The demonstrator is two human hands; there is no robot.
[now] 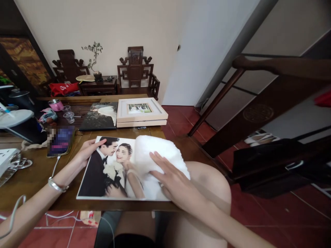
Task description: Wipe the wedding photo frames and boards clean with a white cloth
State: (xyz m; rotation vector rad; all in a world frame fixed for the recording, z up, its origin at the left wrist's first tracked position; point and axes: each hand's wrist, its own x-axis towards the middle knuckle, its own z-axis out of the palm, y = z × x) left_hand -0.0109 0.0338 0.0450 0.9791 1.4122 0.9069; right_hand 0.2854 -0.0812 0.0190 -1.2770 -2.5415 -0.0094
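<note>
Forearms (219,217) cross the lower corners; mid-frame, my right hand (173,179) spreads on cloth (161,148) over a photo (94,181) whose corner my left hand (88,151) touches, can't tell if pinching

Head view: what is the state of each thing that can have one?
Couple's photo print, picture side up, partly covered
White plush cloth, lying on the print's right part
Left hand, at the print's upper left corner
Right hand, fingers extended on the cloth
Phone, screen lit, cable plugged in
Pale picture frames, stacked
Black cup, lid on, straw in
Pink mug, open at the top
</note>
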